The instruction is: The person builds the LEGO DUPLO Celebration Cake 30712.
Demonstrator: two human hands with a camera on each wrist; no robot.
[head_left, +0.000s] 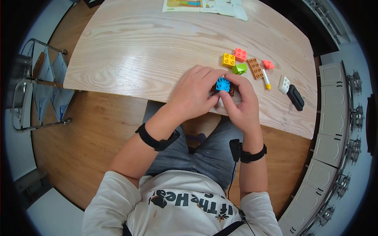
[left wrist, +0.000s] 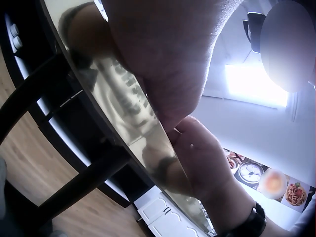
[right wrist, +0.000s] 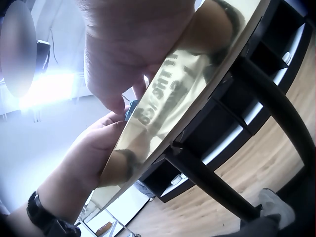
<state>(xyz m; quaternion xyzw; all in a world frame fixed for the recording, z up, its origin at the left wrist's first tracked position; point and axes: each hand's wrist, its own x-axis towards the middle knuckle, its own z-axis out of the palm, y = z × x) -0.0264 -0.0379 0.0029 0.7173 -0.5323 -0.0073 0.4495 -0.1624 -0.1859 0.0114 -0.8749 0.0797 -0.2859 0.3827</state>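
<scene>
A blue toy building brick [head_left: 223, 84] with studs on top is held between both hands, low over the near edge of the table. My left hand [head_left: 193, 92] grips it from the left, its fingers curved around the far side. From the right, my right hand [head_left: 243, 103] pinches it with thumb and index finger. Part of a brown piece [head_left: 231, 91] shows just right of the blue brick, mostly covered by the right hand. In the right wrist view a sliver of the blue brick [right wrist: 131, 109] appears between the hands; the left wrist view hides it behind them.
Beyond the hands lie yellow [head_left: 228, 60], coral [head_left: 240, 54] and green bricks [head_left: 239, 69]. Farther right are a brown studded plate [head_left: 255, 68], a small coral piece [head_left: 268, 64], a white-and-yellow stick [head_left: 267, 79], a white brick [head_left: 284, 84] and a black object [head_left: 295, 97]. Printed sheets [head_left: 204, 6] lie at the back.
</scene>
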